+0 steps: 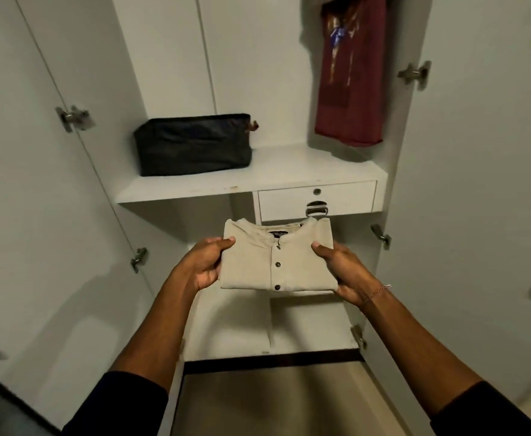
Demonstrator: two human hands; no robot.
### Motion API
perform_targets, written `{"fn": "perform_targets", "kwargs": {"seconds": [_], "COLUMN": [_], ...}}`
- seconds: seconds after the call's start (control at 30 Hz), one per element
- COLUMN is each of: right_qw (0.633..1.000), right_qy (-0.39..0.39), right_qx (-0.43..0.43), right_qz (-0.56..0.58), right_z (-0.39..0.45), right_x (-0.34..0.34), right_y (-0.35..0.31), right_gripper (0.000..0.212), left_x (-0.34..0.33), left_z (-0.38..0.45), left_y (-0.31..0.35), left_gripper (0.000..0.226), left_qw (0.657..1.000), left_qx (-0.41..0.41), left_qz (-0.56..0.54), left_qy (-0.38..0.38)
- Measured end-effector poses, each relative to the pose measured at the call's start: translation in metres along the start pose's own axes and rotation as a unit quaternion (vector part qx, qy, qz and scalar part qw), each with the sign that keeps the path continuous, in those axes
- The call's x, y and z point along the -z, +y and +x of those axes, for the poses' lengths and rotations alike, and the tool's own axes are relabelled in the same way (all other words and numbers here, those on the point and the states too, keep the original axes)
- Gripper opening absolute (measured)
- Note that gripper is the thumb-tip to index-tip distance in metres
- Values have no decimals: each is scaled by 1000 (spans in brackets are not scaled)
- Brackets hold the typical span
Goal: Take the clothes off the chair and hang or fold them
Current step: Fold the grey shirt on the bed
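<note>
A folded beige button-front shirt (276,258) is held flat in the air in front of an open white wardrobe. My left hand (206,262) grips its left edge, thumb on top and fingers underneath. My right hand (339,272) grips its right edge the same way. The shirt hovers above the lower white shelf (229,328), just below a small drawer (317,201). The chair is out of view.
A black zipped bag (191,144) sits on the upper shelf (289,171). A maroon garment (350,73) hangs at the top right. Both wardrobe doors (37,215) stand open on either side, with metal hinges showing.
</note>
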State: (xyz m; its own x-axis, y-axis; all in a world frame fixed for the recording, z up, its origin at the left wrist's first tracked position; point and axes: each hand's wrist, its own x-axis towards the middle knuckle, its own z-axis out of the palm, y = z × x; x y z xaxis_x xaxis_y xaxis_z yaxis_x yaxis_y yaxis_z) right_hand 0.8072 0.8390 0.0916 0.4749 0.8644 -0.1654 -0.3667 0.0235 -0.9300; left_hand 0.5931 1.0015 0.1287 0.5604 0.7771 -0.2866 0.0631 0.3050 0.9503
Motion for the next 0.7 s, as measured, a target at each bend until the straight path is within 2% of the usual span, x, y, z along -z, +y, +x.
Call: {"fn": "perform_targets", "kwargs": {"seconds": [0.43, 0.53, 0.63, 0.7], "right_qw": [992, 990, 989, 988], "right_qy": [-107, -114, -118, -110], "right_qx": [53, 59, 60, 65], "right_qz": [-36, -53, -66, -88], "right_z": [268, 325, 377, 415], "right_x": [-123, -152, -186, -209], "right_y": [-127, -159, -188, -205], "right_gripper": [29, 33, 26, 24], "left_x": [84, 98, 116, 133], "left_z": [190, 237, 285, 317], "left_y": [187, 229, 271, 298], "left_gripper": [26, 25, 20, 26], "left_qw": [987, 979, 969, 961], "left_qx": [-94, -116, -128, -137], "left_qz": [43, 77, 104, 122], "left_qy": [121, 151, 185, 207]}}
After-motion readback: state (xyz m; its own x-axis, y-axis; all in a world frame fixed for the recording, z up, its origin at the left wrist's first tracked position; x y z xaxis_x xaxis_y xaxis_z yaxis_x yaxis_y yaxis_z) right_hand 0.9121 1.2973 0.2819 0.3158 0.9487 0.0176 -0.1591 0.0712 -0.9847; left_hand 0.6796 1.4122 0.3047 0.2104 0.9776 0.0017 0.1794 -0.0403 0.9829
